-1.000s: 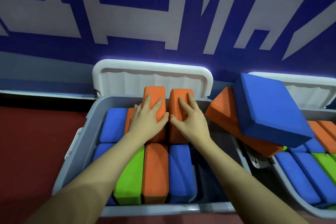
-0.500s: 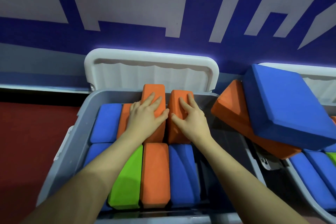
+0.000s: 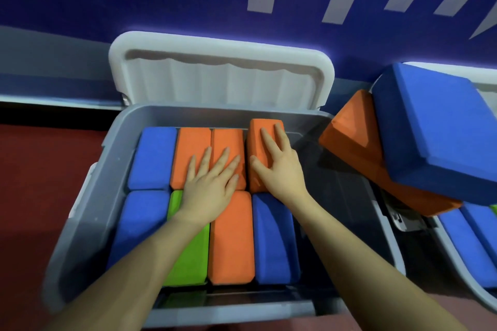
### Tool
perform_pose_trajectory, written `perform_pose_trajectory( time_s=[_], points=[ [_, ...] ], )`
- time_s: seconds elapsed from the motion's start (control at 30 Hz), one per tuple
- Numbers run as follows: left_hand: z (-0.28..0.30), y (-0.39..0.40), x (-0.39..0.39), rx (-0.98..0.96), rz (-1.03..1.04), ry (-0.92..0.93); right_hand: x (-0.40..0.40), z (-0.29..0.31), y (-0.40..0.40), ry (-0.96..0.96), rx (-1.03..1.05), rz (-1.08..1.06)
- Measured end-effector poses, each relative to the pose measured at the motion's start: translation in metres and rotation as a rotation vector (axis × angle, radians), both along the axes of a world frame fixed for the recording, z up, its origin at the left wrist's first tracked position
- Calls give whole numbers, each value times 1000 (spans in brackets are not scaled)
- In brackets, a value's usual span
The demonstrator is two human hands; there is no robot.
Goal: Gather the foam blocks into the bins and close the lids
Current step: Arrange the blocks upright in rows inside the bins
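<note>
A grey bin [image 3: 105,169] holds foam blocks in two rows, its white lid [image 3: 220,75] standing open behind it. My left hand [image 3: 211,191] presses flat on two orange blocks [image 3: 209,148] that lie level in the back row. My right hand [image 3: 277,166] rests with spread fingers on a third orange block [image 3: 258,140], which still tilts up at its far end. Blue [image 3: 153,158], green [image 3: 188,258] and orange [image 3: 231,239] blocks fill the other places; the bin's right side shows bare floor.
A second bin [image 3: 454,258] at the right holds blue blocks. A large blue block [image 3: 441,131] and a large orange one [image 3: 357,142] lean across the gap between the bins. Red floor lies left, a blue and white wall behind.
The orange block under my left hand has gone down flat into the back row. The one under my right hand has dropped lower but stays tilted. The view moved closer.
</note>
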State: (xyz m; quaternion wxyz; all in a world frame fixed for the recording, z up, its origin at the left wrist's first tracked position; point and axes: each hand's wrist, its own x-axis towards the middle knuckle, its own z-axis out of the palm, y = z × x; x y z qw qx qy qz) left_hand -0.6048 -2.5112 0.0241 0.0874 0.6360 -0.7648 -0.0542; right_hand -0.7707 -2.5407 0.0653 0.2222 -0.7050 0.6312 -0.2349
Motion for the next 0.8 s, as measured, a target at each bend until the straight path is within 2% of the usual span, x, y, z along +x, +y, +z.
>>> perform_pose_trajectory(
  time_s=[0.23, 0.4, 0.57, 0.8],
  points=[
    [1, 3, -3, 65, 20, -2, -11, -8, -5, 177, 14, 34],
    [3, 4, -2, 109, 44, -26, -1, -28, -11, 208, 201, 65],
    [1, -3, -4, 145, 51, -57, -3, -52, -21, 236, 120, 87],
    [5, -1, -3, 121, 5, -88, -6, -71, -32, 419, 119, 208]
  ],
)
